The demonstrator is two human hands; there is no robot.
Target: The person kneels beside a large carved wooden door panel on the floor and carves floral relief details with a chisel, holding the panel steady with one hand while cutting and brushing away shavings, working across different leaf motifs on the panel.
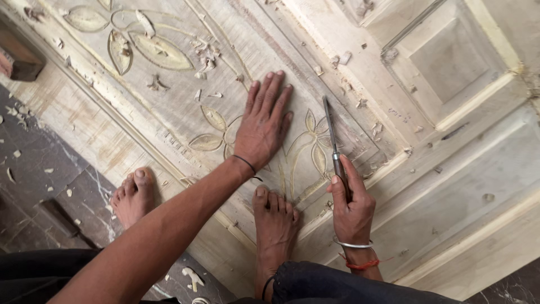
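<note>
A large pale wooden door panel (pixel 450 169) lies flat, carved with leaf and flower shapes (pixel 157 50). My left hand (pixel 264 121) rests flat on the carving, fingers spread, pressing down over a floral motif. My right hand (pixel 351 205) grips a slim metal chisel (pixel 333 141), its blade pointing away from me along a carved leaf (pixel 315 143). My right foot (pixel 275 225) stands on the panel's edge between the two hands. My left foot (pixel 132 194) is on the dark floor beside the panel.
Wood chips (pixel 205 53) lie scattered over the carving and on the dark stone floor (pixel 39 169). A raised square panel (pixel 450 56) sits at the upper right. A dark wooden block (pixel 19 56) lies at the upper left edge.
</note>
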